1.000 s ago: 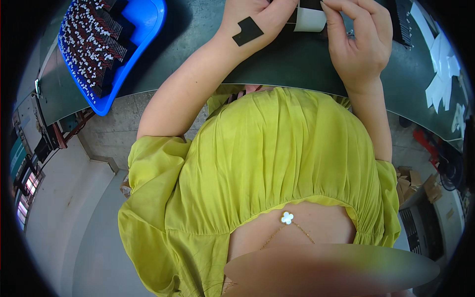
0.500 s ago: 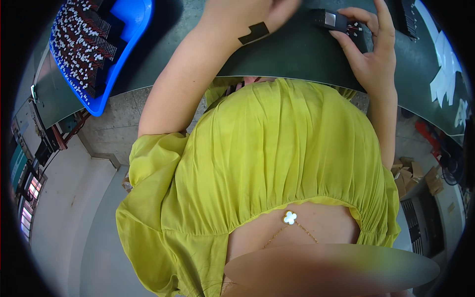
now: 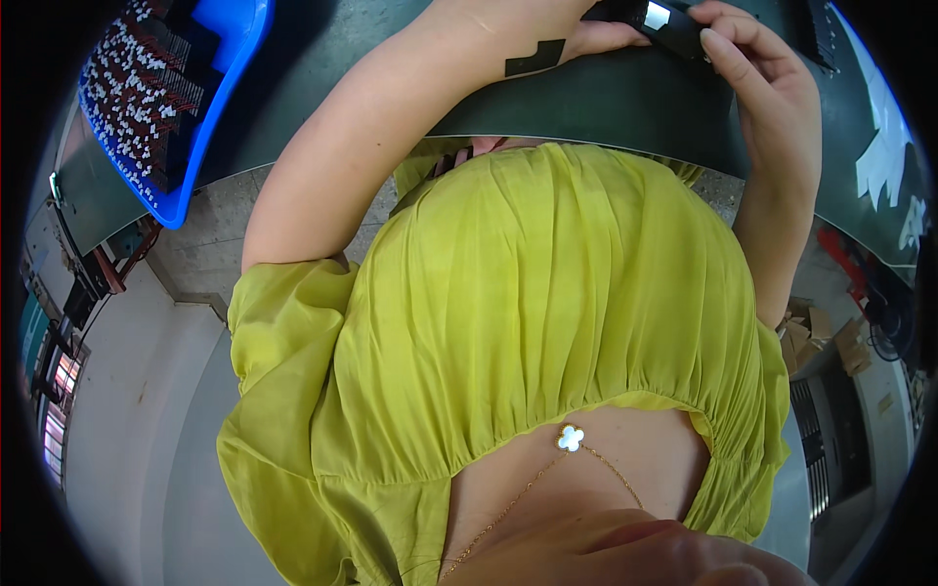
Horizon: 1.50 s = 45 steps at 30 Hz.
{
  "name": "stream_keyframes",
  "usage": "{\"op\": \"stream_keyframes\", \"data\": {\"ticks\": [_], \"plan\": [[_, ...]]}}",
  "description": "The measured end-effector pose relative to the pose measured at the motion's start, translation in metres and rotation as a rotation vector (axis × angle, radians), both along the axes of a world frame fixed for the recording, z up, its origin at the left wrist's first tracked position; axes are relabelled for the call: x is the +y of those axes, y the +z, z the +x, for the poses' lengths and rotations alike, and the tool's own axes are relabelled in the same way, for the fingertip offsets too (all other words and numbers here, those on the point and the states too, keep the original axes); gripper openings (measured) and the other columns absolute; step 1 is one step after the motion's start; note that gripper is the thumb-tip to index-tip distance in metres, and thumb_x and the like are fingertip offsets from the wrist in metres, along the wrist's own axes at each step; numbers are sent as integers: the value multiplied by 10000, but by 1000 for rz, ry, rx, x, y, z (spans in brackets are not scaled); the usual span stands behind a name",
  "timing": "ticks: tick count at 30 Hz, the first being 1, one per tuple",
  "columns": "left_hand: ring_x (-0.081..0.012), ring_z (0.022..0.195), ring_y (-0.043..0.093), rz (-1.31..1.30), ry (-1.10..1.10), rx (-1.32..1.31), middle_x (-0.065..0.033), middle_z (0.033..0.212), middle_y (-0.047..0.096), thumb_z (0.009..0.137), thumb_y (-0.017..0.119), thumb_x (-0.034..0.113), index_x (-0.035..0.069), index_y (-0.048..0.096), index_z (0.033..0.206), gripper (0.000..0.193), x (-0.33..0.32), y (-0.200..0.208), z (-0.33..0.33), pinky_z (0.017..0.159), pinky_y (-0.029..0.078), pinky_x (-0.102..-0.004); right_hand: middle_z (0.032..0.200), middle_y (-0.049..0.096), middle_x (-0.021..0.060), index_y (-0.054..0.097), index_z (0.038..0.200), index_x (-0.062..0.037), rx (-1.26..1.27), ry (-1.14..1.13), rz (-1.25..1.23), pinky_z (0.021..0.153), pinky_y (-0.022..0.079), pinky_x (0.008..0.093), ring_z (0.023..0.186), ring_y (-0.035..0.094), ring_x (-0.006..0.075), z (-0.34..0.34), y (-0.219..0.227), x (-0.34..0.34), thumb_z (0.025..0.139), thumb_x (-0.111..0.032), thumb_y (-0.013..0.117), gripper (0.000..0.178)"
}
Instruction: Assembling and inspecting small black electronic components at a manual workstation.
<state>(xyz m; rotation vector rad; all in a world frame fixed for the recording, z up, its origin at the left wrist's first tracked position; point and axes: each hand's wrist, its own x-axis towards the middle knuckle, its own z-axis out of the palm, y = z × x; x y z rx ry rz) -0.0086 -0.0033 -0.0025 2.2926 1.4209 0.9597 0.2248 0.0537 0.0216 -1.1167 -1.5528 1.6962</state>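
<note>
Workbench: dark green bench point(image 3: 606, 107), blue tray point(image 3: 210, 107) of small parts at left.
Change: small black part point(image 3: 664, 24) now gripped by both hands at the top edge, no longer by the right alone.
Left hand point(image 3: 547, 29): closed on its left end.
Right hand point(image 3: 762, 88): fingers curled over its right end.

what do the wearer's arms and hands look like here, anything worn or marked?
Both forearms are bare, with no gloves, rings or watch in view. The left hand has a black stepped patch, like tape or a sticker, near its wrist. The right hand carries no marking and has plain, unpainted nails. Short loose yellow-green sleeves end above the elbows.
</note>
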Motion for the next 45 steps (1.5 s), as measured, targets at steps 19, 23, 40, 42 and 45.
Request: {"op": "stream_keyframes", "data": {"ticks": [19,23,40,42,45], "plan": [[-367,1427,453,91,-4,93,-184,1331,592,789,831,204,64,690,1127,392,3,-2,3,1164,320,-664,995,715,57,714,907,21,-179,114,-156,657,455,199,737,594,68,-3,17,23,900,-85,773,121],[-372,1422,457,-19,-6,1,-189,1327,593,789,832,197,60,697,1135,396,1,4,4,1164,318,-665,994,715,52,714,914,21,-155,115,-135,658,455,198,744,597,67,-3,13,23,904,-85,767,119],[-390,1307,552,10,35,84,-192,1422,560,782,841,238,95,717,1142,406,2,1,4,1179,306,-647,887,688,2,683,927,3,-219,51,-89,643,450,185,721,588,47,-17,22,11,909,-37,753,83],[-391,1305,552,26,39,119,-190,1420,562,781,843,242,94,718,1140,408,3,-3,4,1180,307,-644,849,663,-19,666,940,2,-205,-5,-44,638,445,180,706,576,43,-15,19,6,915,-18,743,83],[-390,1304,553,101,46,95,-187,1401,571,778,845,244,95,720,1139,410,2,-6,1,1180,304,-647,841,599,-41,623,1007,-7,-226,184,210,642,431,167,723,539,29,-17,17,-3,931,13,713,119]]}}
